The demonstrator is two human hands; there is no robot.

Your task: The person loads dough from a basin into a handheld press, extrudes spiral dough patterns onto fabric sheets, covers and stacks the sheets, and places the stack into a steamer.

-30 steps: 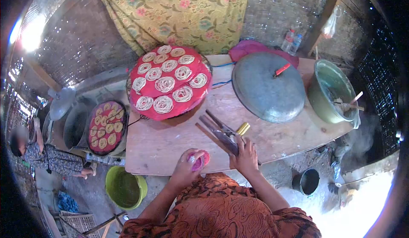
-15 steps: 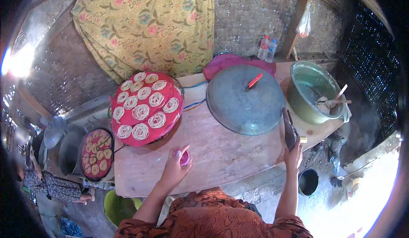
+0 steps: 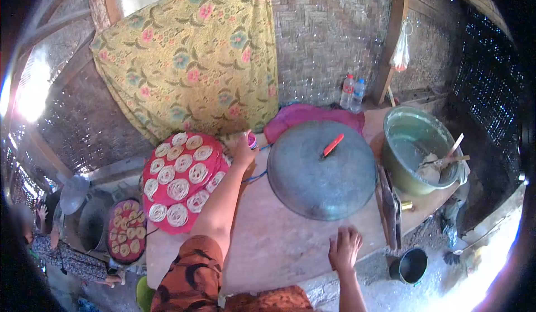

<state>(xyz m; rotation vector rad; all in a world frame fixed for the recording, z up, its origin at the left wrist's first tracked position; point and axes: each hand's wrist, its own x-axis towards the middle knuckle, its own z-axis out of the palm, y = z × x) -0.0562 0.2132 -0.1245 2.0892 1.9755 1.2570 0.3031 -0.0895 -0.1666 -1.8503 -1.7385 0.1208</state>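
Observation:
My left hand [image 3: 244, 153] reaches across the table, closed around a small round pink-and-purple thing [image 3: 253, 140], whose kind I cannot make out. Beside that arm lies a round tray covered in red cloth [image 3: 167, 176], bearing several pale coiled noodle-like rounds [image 3: 178, 189]. My right hand [image 3: 345, 249] is held low over the table's front part, fingers loosely apart and holding nothing. A large grey domed lid [image 3: 312, 172] with a red handle [image 3: 333, 145] rests just beyond it. To its right, a dark flat object [image 3: 391, 207] leans along the lid's side.
A green basin [image 3: 416, 183] with dough-like stuff and sticks stands at the right. Two plastic bottles [image 3: 352, 94] are by the woven wall. A black bucket [image 3: 408, 266] is on the floor. Another person [image 3: 70, 262] is at the far left, near a second tray [image 3: 126, 231].
My left hand has moved forward past the red tray with the small pink thing. My right hand has let go of the dark flat object and shifted left.

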